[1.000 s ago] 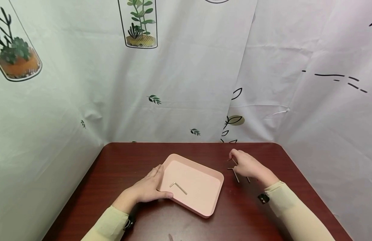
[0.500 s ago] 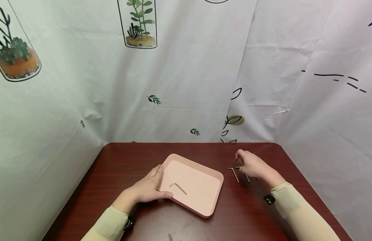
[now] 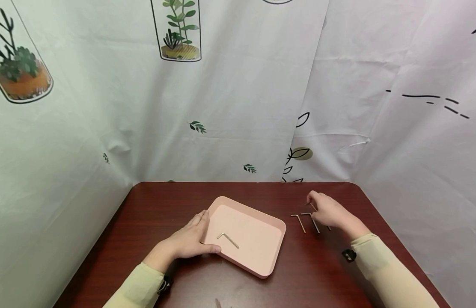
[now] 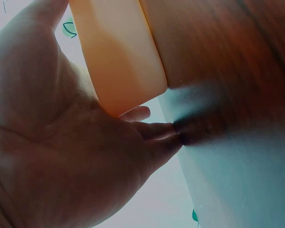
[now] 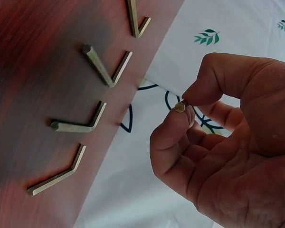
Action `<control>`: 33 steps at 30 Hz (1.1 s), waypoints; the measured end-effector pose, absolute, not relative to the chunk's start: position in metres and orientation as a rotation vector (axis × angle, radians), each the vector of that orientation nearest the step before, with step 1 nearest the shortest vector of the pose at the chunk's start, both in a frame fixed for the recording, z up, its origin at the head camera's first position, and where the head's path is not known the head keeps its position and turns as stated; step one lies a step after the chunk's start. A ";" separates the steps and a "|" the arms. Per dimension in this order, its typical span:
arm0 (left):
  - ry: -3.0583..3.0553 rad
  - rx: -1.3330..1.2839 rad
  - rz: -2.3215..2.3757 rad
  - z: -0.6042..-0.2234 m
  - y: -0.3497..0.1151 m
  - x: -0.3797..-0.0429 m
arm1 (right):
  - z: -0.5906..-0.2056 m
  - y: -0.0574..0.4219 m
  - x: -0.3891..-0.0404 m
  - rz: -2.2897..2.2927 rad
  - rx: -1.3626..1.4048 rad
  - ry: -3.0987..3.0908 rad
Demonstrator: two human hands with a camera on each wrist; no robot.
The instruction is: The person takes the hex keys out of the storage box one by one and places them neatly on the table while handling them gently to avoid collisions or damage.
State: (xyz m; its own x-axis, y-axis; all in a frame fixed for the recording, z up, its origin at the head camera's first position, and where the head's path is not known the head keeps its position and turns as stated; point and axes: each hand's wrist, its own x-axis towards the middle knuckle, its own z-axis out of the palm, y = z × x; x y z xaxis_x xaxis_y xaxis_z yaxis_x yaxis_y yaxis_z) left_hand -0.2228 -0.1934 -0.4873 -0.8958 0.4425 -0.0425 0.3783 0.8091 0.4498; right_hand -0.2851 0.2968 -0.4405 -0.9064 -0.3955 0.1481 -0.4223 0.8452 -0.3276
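Note:
My left hand (image 3: 188, 239) rests against the left corner of a pink rectangular tray (image 3: 274, 252), fingers straight along its outer wall and thumb on the front rim. Inside the tray lies one L-shaped hex key (image 3: 228, 240). My right hand (image 3: 332, 214) pinches another hex key (image 5: 180, 108) between thumb and index finger; mostly its hexagonal end shows in the right wrist view. Below that hand, several hex keys lie in a row on the table, including a left one (image 3: 298, 223), a middle one (image 3: 311, 222) and a partly covered one (image 3: 329, 228).
The dark red table (image 3: 191, 291) has rounded far corners. White printed cloth (image 3: 230, 107) hangs behind it and along both sides. A small blurred item (image 3: 218, 303) shows at the bottom edge of the head view. Each wrist wears a small black device.
My right hand has moved rightward along the row with the pinched hex key, uncovering more of those on the table. My left hand and the tray have stayed put.

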 end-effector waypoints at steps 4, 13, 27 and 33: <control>2.847 0.657 0.664 -0.487 -0.194 -0.223 | -0.442 0.302 -0.286 0.551 0.636 -2.944; 2.850 0.664 0.672 -0.486 -0.195 -0.222 | -0.446 0.316 -0.287 0.574 0.588 -2.987; 2.848 0.659 0.673 -0.485 -0.194 -0.222 | -0.453 0.339 -0.290 0.580 0.537 -3.023; 2.843 0.655 0.662 -0.487 -0.194 -0.224 | -0.456 0.347 -0.293 0.606 0.520 -3.041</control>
State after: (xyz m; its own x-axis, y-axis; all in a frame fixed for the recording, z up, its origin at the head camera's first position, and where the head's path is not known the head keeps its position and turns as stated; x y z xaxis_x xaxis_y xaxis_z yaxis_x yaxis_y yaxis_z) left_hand -0.2235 -0.1941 -0.4865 -0.8934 0.4469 -0.0453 0.3809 0.8072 0.4509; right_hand -0.2930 0.3471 -0.4563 -0.9454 -0.3201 0.0616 -0.3192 0.8710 -0.3734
